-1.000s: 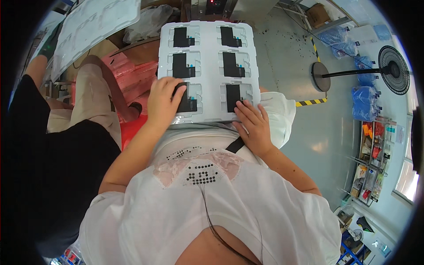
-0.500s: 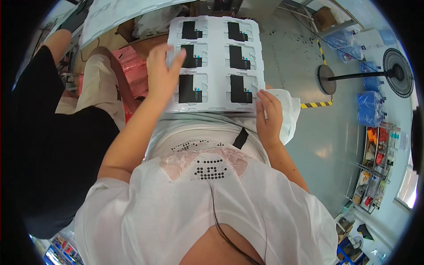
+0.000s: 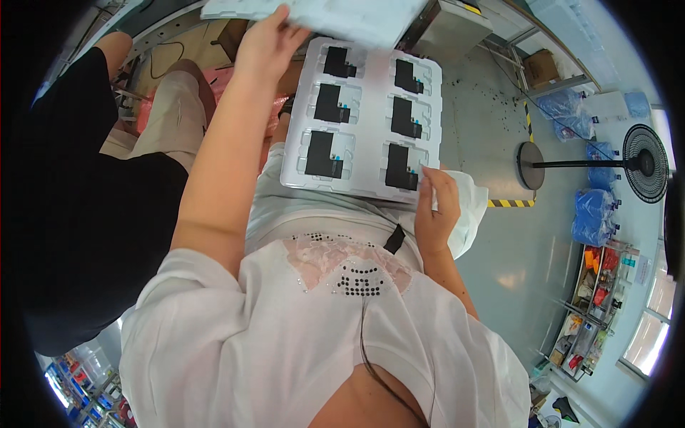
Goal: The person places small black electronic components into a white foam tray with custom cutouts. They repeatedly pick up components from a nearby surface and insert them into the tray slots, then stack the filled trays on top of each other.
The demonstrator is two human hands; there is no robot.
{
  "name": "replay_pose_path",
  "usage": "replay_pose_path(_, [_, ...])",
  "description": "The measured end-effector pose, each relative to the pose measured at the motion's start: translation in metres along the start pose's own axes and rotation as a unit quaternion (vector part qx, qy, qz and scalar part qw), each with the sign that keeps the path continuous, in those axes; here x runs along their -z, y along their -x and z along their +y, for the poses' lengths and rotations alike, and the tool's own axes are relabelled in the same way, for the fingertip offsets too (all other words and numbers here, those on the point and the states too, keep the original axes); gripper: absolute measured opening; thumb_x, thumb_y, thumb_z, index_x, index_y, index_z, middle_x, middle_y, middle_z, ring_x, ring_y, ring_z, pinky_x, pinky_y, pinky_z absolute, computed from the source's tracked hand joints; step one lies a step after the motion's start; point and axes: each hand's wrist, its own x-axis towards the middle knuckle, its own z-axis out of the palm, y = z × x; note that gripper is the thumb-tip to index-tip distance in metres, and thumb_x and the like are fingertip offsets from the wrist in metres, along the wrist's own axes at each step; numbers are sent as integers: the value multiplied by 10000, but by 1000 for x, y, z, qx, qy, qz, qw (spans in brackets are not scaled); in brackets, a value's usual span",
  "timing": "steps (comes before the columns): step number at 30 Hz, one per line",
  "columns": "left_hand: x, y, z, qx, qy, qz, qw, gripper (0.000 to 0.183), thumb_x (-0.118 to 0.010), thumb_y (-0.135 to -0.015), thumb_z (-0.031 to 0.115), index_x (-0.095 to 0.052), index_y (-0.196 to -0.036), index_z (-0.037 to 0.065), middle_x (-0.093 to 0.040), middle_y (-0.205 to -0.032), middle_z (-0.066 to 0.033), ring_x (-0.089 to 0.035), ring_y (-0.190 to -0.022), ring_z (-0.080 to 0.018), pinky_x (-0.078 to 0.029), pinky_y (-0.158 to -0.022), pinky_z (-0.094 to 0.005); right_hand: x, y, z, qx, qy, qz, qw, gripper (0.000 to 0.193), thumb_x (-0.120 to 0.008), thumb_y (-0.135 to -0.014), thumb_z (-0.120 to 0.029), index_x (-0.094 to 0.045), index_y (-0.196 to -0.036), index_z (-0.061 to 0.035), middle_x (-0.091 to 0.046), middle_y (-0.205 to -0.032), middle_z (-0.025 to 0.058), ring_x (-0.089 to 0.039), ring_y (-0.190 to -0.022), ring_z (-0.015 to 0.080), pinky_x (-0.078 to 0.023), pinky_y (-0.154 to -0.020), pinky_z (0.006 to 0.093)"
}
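A white plastic tray [image 3: 371,128] rests across my lap, slightly tilted. Its pockets hold several flat black L-shaped parts [image 3: 325,153] with small blue tabs. My right hand [image 3: 437,207] grips the near right corner of this tray, thumb and fingertips at its rim. Farther off, my left hand [image 3: 270,44] is stretched out, pinching the near edge of a second white sheet-like tray [image 3: 342,18]. That second tray is blurred, runs out of the picture at the top and covers part of the loaded tray's far edge.
To my left sits another person in black clothing [image 3: 107,228], close to my arm. Pink wrapped material [image 3: 221,75] lies beyond. On the right are a standing fan [image 3: 646,160], blue-wrapped bottles [image 3: 594,217] and a loaded shelf rack [image 3: 592,299].
My left hand has left the loaded tray's left edge and reached forward to the second tray, which has shifted right. The loaded tray has tilted; my right hand stays at its corner.
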Motion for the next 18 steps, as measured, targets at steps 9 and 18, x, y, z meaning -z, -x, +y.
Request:
replay_pose_path(9, [66, 112, -17, 71, -454, -38, 888, 287, -608, -877, 266, -622, -1001, 8, -637, -839, -64, -605, -783, -194, -470, -751, -310, 14, -47, 22, -330, -171, 35, 928, 447, -497, -952, -319, -513, -1228, 33, -622, -1031, 121, -555, -942, 147, -427, -831, 286])
replay_pose_path(18, [54, 93, -63, -30, -580, -44, 813, 347, -480, -908, 187, -527, -1172, -32, -570, -1103, -265, -527, -1044, -413, -408, -911, -455, -55, -71, 98, -248, -57, -101, 962, 596, -524, -899, -223, -313, -1366, 80, -486, -1279, 293, -503, -1176, 373, -382, -987, 385])
